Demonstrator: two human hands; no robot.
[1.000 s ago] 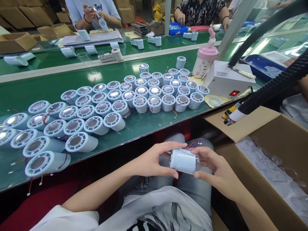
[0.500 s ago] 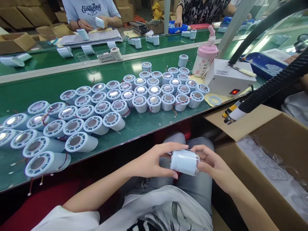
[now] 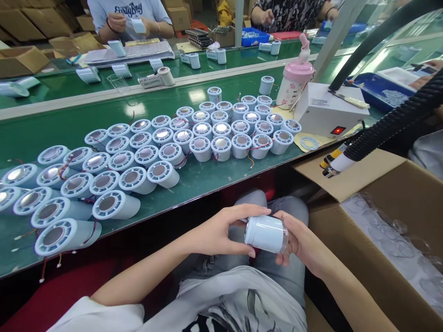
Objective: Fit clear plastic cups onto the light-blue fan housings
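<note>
Over my lap, a light blue cylindrical housing (image 3: pixel 265 234) lies on its side with a clear plastic cover around its right part. My left hand (image 3: pixel 230 230) grips its left end, thumb below and fingers above. At the clear end, my right hand (image 3: pixel 299 237) holds the cover, its thumb on top and other fingers curled behind and below. Rows of similar blue housings (image 3: pixel 116 204) stand or lean on the green table (image 3: pixel 204 184), their round metal centres facing up and thin wires trailing from several.
To my right is an open cardboard box (image 3: pixel 380 258) with clear plastic covers (image 3: pixel 391 240) inside. A white power box (image 3: pixel 328 110), a pink-lidded cup (image 3: pixel 296 85) and a black hose (image 3: pixel 391 110) stand at the table's right. Co-workers sit across; one holds a blue part (image 3: pixel 138 26).
My right hand has shifted around the clear end: its thumb is now higher and its fingers show below. My left hand keeps its hold. Across the table, co-workers' hands have moved.
</note>
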